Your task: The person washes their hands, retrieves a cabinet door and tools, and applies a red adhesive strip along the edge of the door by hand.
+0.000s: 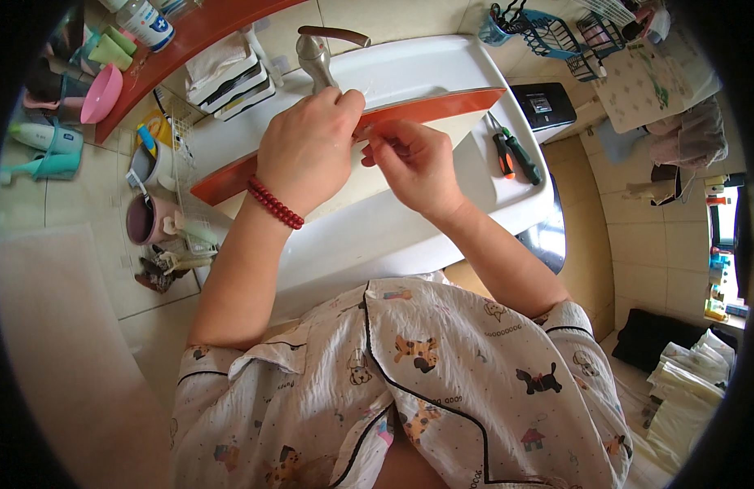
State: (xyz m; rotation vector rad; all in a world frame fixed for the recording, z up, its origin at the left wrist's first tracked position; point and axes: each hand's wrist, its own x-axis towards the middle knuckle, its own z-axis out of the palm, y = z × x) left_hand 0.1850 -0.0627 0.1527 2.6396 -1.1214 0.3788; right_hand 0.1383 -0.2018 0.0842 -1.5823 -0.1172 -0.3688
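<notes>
Shirt: my white pyjama top (pixel 475 350), printed with cartoon dogs and piped in black, fills the foreground.
Bracelet: dark red beads (pixel 275 204) circle my left wrist.
Right hand: my right hand (pixel 418 163) is at the board's red edge, thumb and forefinger drawn narrow; I cannot tell whether something small sits between them.
Left hand: my left hand (pixel 310 138) curls over the same edge, back upward; its fingertips are hidden, so I cannot tell what they hold.
Board: a long red-edged board (pixel 458 104) with a cream face slants across the white sink (pixel 336 253). I judge it stiff, moderately heavy and smooth enough to slide on the glossy ceramic; best held near both ends, by the edges.
Tools: an orange-and-black-handled tool (pixel 504 155) and a green-handled one (pixel 522 159) lie side by side on the sink's right rim.
Tap: a metal tap (pixel 314 59) stands behind my left hand.
Shelf: beyond, upper left, a red shelf (pixel 206 20).
</notes>
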